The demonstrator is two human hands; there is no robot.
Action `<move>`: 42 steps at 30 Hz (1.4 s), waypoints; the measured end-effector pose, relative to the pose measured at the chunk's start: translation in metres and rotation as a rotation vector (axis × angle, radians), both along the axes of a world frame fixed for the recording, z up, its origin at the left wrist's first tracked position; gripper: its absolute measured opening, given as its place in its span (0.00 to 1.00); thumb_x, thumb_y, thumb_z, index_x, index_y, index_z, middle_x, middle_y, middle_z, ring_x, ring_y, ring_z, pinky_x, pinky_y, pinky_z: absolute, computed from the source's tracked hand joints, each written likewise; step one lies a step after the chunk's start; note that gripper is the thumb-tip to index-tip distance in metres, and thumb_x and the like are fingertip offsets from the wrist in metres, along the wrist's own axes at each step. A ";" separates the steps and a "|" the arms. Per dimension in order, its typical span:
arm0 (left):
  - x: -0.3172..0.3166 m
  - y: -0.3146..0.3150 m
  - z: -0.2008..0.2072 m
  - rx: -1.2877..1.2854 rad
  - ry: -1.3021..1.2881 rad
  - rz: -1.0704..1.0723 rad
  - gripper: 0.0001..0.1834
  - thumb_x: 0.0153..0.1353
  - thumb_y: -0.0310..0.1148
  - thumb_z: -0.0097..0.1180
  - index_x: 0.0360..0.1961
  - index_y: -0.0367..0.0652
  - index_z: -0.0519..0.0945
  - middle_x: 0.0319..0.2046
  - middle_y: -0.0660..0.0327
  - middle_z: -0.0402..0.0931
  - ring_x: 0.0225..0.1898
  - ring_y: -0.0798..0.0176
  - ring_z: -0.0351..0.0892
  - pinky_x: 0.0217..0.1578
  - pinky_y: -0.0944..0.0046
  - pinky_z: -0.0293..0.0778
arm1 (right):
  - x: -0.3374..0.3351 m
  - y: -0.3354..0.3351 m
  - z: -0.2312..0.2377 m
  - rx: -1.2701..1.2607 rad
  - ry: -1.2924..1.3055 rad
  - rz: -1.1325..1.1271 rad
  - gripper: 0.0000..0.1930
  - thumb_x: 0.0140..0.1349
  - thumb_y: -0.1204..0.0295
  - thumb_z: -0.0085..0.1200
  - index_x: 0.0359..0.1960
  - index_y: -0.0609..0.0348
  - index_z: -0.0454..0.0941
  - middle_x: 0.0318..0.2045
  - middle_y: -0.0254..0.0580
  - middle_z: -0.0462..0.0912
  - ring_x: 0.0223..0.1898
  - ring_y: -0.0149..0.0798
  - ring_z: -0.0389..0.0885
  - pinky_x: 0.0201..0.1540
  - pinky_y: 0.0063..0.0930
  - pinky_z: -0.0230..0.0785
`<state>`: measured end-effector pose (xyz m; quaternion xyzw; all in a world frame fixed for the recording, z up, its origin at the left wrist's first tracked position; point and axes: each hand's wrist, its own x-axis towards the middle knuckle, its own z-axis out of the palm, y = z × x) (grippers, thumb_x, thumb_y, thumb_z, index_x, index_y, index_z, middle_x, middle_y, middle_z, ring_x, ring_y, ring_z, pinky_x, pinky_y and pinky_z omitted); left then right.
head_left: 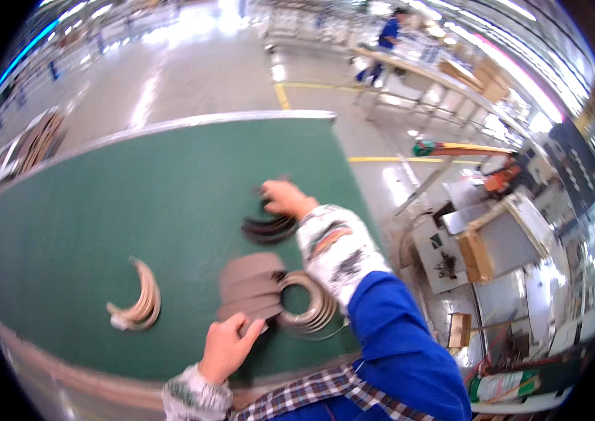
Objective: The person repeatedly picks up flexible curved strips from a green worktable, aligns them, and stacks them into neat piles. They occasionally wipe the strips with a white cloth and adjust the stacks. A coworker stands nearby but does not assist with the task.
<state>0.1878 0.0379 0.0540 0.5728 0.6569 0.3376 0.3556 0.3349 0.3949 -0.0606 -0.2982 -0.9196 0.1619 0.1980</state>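
At the near edge of a stack of brown curved pieces (pixel 249 281), my left hand (pixel 227 347) is closed, its thumb and index finger on the stack's near end. A small dark and white bit shows beside the thumb. Farther out, my right hand (pixel 287 199) reaches over several dark curved strips (pixel 271 230). Its fingers are bent round the upper end of a dark strip, a little blurred by motion. Pale ring-shaped coils (pixel 318 319) lie against the right side of the brown stack. Off to the left rests a separate bundle of beige curved strips (pixel 149 295).
Everything lies on a green tabletop (pixel 192 182) with a pale far rim. Right of it stand a rail with a green tip (pixel 423 148) and an open carton (pixel 476 256). A person in blue (pixel 390 31) is by a long far bench. Brown boards (pixel 43 140) lean at far left.
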 end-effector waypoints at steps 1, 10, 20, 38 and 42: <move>-0.004 -0.005 -0.002 0.006 0.022 0.014 0.19 0.53 0.41 0.59 0.18 0.36 0.72 0.13 0.47 0.66 0.15 0.44 0.68 0.18 0.56 0.63 | -0.016 -0.012 0.018 -0.007 -0.064 -0.024 0.13 0.45 0.71 0.54 0.34 0.60 0.70 0.32 0.54 0.78 0.37 0.57 0.76 0.40 0.45 0.70; 0.007 -0.002 0.014 0.006 -0.070 -0.011 0.17 0.59 0.34 0.55 0.17 0.34 0.70 0.09 0.63 0.68 0.12 0.73 0.64 0.15 0.70 0.59 | -0.006 -0.019 0.029 -0.046 -0.221 0.008 0.08 0.48 0.68 0.55 0.28 0.58 0.75 0.25 0.51 0.79 0.31 0.56 0.78 0.35 0.47 0.70; 0.003 -0.003 -0.006 0.001 -0.077 -0.085 0.18 0.62 0.37 0.53 0.20 0.36 0.72 0.14 0.64 0.67 0.18 0.71 0.61 0.20 0.67 0.62 | 0.121 -0.106 0.132 0.055 0.304 -0.431 0.10 0.53 0.69 0.50 0.33 0.63 0.73 0.24 0.57 0.77 0.30 0.59 0.76 0.33 0.45 0.68; 0.015 -0.011 0.021 0.080 0.143 0.020 0.16 0.60 0.42 0.53 0.29 0.38 0.78 0.22 0.50 0.76 0.24 0.54 0.75 0.29 0.58 0.69 | 0.611 -0.391 0.348 0.611 0.775 -1.942 0.08 0.56 0.73 0.45 0.37 0.61 0.68 0.23 0.48 0.78 0.19 0.41 0.81 0.14 0.31 0.73; 0.004 -0.006 -0.017 0.227 -0.012 0.102 0.17 0.59 0.33 0.53 0.18 0.34 0.69 0.09 0.62 0.65 0.11 0.73 0.64 0.14 0.68 0.57 | 0.610 -0.367 0.348 0.592 0.754 -1.904 0.09 0.57 0.76 0.40 0.39 0.63 0.65 0.24 0.50 0.79 0.18 0.42 0.81 0.14 0.31 0.73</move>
